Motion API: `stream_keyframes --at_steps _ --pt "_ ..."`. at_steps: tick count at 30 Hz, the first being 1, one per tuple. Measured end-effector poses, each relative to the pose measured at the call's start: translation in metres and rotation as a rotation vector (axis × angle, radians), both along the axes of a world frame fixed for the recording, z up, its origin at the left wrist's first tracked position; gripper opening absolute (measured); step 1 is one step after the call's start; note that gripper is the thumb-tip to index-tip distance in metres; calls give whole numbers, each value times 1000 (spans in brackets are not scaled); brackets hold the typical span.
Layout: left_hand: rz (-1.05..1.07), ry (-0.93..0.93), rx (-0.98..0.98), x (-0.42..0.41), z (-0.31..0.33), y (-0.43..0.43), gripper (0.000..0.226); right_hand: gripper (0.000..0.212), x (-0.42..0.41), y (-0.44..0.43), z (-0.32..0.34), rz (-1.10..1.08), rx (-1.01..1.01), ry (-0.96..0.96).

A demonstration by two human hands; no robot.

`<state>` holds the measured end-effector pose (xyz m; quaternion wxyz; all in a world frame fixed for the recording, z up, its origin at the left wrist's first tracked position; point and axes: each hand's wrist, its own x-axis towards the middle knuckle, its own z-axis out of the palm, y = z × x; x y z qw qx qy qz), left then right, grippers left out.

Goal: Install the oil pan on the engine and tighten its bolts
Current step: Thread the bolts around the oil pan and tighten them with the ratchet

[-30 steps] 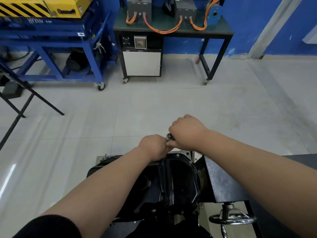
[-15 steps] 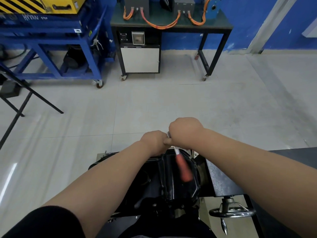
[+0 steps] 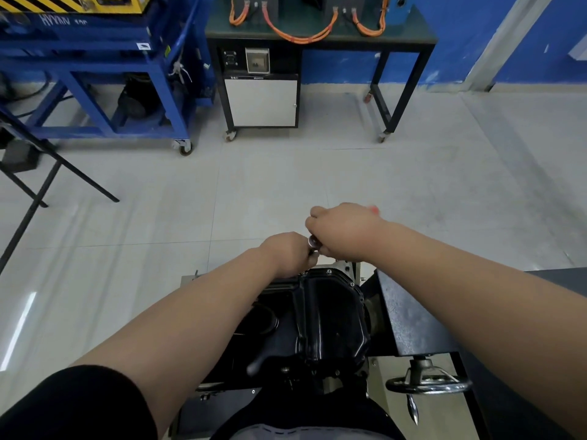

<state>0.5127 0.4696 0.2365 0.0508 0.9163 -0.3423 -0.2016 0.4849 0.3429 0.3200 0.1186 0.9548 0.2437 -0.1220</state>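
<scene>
Oil pan (image 3: pixel 330 312), black, is seen seated on the engine (image 3: pixel 344 267) at lower centre of the head view. At its far edge the left hand (image 3: pixel 286 252) is curled around the ratchet head (image 3: pixel 313 241) and touches the right hand (image 3: pixel 343 233), which is clamped on the red-tipped handle (image 3: pixel 374 210). The tool is best steadied square on the hidden bolt and swung in short, even strokes.

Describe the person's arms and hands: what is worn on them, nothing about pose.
The left grip and right grip are bare hands with no gloves, and neither wrist carries a watch or band. Both forearms are bare too. A black sleeve covers the left upper arm, ending near the elbow. The right arm shows no sleeve up to the picture's edge.
</scene>
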Motion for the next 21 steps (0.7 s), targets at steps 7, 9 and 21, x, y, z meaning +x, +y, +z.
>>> stream_keyframes --at_steps 7,9,21 --pt "55 -7 -14 6 1 5 34 48 -3 6 -8 -315 0 46" --pt "63 5 -9 4 1 4 33 46 -1 6 -7 -269 16 59" --pt "22 -32 14 3 -4 5 34 35 -6 14 -7 -243 -37 93"
